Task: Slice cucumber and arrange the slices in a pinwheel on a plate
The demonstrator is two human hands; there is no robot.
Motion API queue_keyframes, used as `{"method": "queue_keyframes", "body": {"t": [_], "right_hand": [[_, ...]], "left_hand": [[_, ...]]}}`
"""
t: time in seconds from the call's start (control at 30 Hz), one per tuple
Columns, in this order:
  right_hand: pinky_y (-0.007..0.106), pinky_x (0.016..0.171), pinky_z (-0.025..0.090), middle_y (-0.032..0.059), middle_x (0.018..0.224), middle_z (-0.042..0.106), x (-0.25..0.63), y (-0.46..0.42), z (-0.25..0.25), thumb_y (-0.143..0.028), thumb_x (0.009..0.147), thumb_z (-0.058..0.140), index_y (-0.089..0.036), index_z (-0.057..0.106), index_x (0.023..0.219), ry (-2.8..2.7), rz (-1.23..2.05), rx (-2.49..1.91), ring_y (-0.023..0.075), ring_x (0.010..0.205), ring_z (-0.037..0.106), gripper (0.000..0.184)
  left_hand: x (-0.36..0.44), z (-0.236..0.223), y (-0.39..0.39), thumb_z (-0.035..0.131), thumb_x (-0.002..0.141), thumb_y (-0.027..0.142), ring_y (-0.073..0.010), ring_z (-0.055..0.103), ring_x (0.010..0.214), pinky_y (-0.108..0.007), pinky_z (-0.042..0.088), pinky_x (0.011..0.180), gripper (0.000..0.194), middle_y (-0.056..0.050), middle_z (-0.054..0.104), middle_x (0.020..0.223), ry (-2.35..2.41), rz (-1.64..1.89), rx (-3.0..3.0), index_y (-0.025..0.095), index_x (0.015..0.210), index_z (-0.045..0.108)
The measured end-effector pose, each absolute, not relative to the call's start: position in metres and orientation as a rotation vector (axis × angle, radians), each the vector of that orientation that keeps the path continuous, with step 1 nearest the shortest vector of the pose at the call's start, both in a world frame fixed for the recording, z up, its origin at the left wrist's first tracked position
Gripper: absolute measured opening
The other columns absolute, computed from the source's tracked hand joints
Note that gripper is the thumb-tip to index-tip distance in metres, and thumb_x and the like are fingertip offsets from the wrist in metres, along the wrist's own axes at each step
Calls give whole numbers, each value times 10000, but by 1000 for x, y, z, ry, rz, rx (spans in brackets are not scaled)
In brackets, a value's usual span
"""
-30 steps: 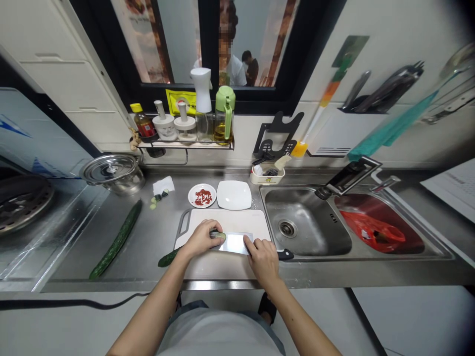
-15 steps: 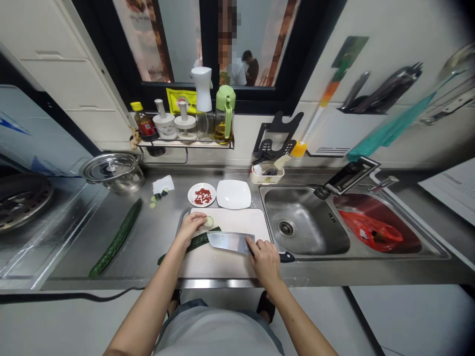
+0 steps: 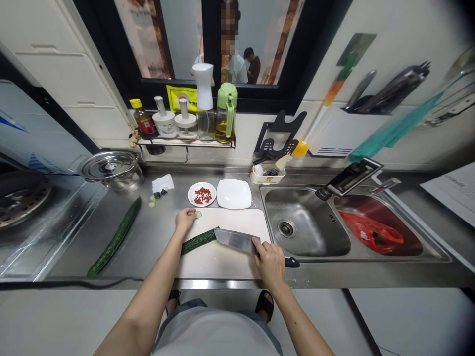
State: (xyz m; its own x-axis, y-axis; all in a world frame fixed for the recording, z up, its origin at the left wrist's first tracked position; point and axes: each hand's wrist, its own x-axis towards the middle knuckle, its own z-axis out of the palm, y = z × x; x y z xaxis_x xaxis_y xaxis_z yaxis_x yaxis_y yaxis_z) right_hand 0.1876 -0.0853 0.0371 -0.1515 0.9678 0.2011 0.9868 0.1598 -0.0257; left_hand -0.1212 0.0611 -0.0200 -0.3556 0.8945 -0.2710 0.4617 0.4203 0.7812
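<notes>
Knife blade (image 3: 235,240) glossy metal; cucumber (image 3: 199,241) rough-skinned.

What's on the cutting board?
A cucumber, a slice at the left hand. The right hand holds a knife over the board. The left forearm hides the cucumber's left end.

1. The bare left arm (image 3: 135,304) reaches forward from the lower left, slanting inward.
2. The left hand (image 3: 185,219) is farther forward than the right hand (image 3: 270,263), its fingertips drawn together and pointing right.
3. The bare right arm (image 3: 302,319) slants inward from the lower right.
4. The right hand is back-up, fingers curled in a grip, index finger (image 3: 257,243) stretched forward.
5. The hands are apart.
</notes>
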Motion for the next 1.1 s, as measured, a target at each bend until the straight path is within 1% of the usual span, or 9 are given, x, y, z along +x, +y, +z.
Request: {"method": "queue_keyframes", "body": {"t": [0.17, 0.27, 0.5, 0.73, 0.8, 0.93, 1.0, 1.1], "right_hand": [[300, 712, 258, 43, 761, 607, 188, -84, 35, -170, 798, 581, -227, 654, 1168, -2241, -135, -1932, 183, 752, 463, 382], [294, 712, 256, 42, 755, 610, 189, -84, 35, -174, 812, 569, -222, 657, 1166, -2230, -119, -1940, 180, 750, 466, 369], [293, 726, 263, 36, 768, 618, 190, -84, 32, -161, 776, 608, -215, 657, 1161, -2233, -102, -1975, 177, 769, 482, 393], [289, 733, 283, 41, 810, 656, 189, -82, 32, -170, 802, 582, -220, 656, 1156, -2200, -31, -2013, 178, 787, 521, 365], [284, 738, 294, 40, 825, 669, 188, -82, 34, -165, 801, 576, -229, 653, 1162, -2187, 12, -2034, 177, 797, 538, 375], [273, 743, 327, 44, 871, 698, 187, -80, 37, -173, 811, 551, -244, 657, 1160, -2147, 133, -2087, 174, 825, 578, 372], [269, 760, 351, 50, 921, 713, 186, -78, 39, -181, 817, 539, -241, 661, 1161, -2105, 210, -2111, 176, 853, 599, 370], [266, 795, 388, 55, 1019, 718, 181, -77, 43, -202, 836, 511, -235, 669, 1152, -2019, 331, -2118, 178, 906, 621, 355]], "left_hand": [[-122, -24, 62, 656, 711, 245, -183, 651, 820, -256, 437, 722, 287, -57, 732, 862, 2064, 747, 1221, 181, 985, 712], [-124, -24, 60, 645, 727, 251, -197, 652, 844, -261, 433, 726, 304, -62, 731, 885, 2113, 699, 1299, 190, 1018, 708], [-124, -20, 56, 578, 795, 269, -228, 650, 912, -280, 438, 770, 298, -93, 728, 948, 2185, 542, 1522, 186, 1054, 701], [-122, -15, 50, 511, 848, 304, -243, 638, 931, -294, 443, 777, 332, -114, 701, 1011, 2199, 403, 1698, 209, 1108, 695], [-121, -13, 48, 480, 866, 311, -245, 637, 913, -298, 444, 764, 333, -131, 685, 1018, 2205, 325, 1765, 201, 1081, 709], [-118, -8, 46, 415, 897, 323, -242, 636, 868, -300, 442, 743, 362, -144, 668, 970, 2194, 206, 1866, 173, 966, 737], [-118, -7, 46, 423, 894, 326, -239, 633, 869, -297, 439, 750, 353, -140, 670, 963, 2189, 209, 1862, 176, 959, 736], [-123, -8, 48, 485, 866, 322, -232, 628, 894, -291, 437, 775, 311, -128, 682, 997, 2185, 312, 1777, 193, 1024, 720]]}}
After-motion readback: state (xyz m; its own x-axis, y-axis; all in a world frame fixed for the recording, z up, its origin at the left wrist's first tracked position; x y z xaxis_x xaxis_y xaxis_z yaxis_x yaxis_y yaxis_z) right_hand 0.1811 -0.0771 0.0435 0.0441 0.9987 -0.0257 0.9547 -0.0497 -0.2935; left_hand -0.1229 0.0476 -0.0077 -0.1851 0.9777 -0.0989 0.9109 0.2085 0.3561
